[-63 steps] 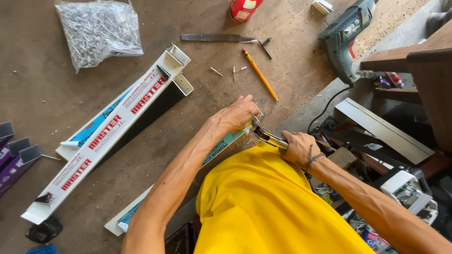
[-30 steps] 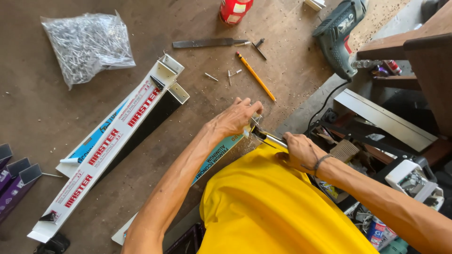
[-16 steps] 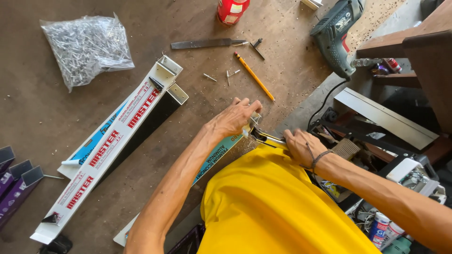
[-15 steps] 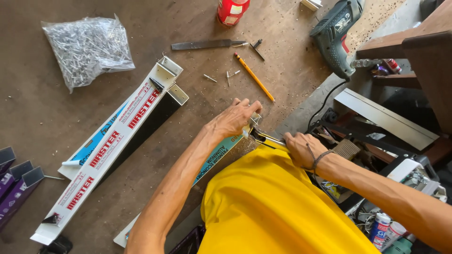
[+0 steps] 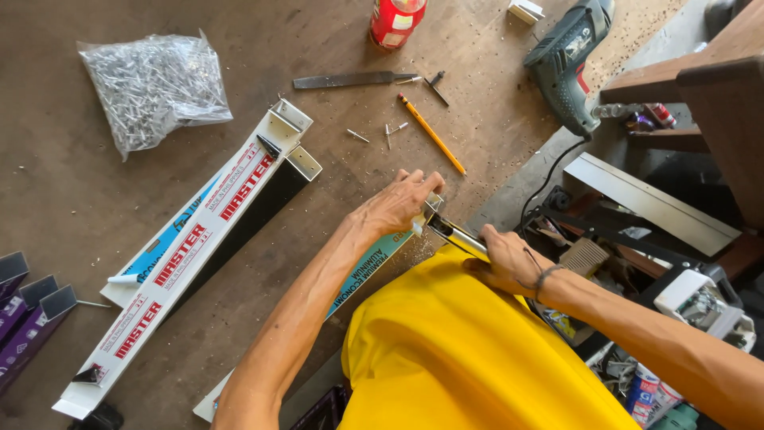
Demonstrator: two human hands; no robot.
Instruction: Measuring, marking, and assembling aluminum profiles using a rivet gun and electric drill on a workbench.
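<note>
My left hand (image 5: 398,205) presses down on the end of an aluminium profile (image 5: 374,263) wrapped in blue-and-white film, fingers curled over a small metal corner bracket (image 5: 432,203). My right hand (image 5: 505,259) is closed around the yellow handles of a hand riveter (image 5: 454,235), whose nose meets the bracket at my left fingertips. My yellow shirt (image 5: 469,358) hides the lower part of the profile.
A second wrapped profile (image 5: 191,247) lies diagonally at left, brackets at its top end. A bag of rivets (image 5: 151,84) sits upper left. A file (image 5: 350,80), pencil (image 5: 431,134), loose rivets (image 5: 390,131), red can (image 5: 395,20) and corded drill (image 5: 565,64) lie beyond. Purple profiles (image 5: 24,310) at far left.
Both hands stay at the bracket with the riveter; the right hand has shifted slightly on the handles. The view has drifted a little.
</note>
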